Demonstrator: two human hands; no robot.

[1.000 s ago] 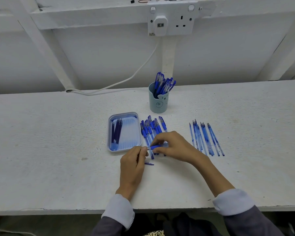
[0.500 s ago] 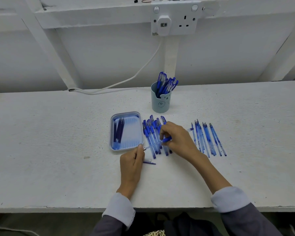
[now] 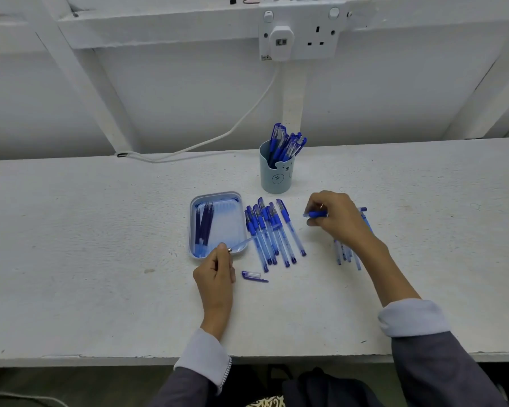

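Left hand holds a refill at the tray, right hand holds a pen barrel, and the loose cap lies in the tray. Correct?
Not quite. In the head view the loose cap lies on the table, outside the tray, beside the left hand. The rest stands: refill in that hand, pen barrel in the right hand.

Left hand (image 3: 215, 271): thumb and forefinger pinched together. Right hand (image 3: 338, 218): fingers curled, forearm extended forward, well apart from the left.
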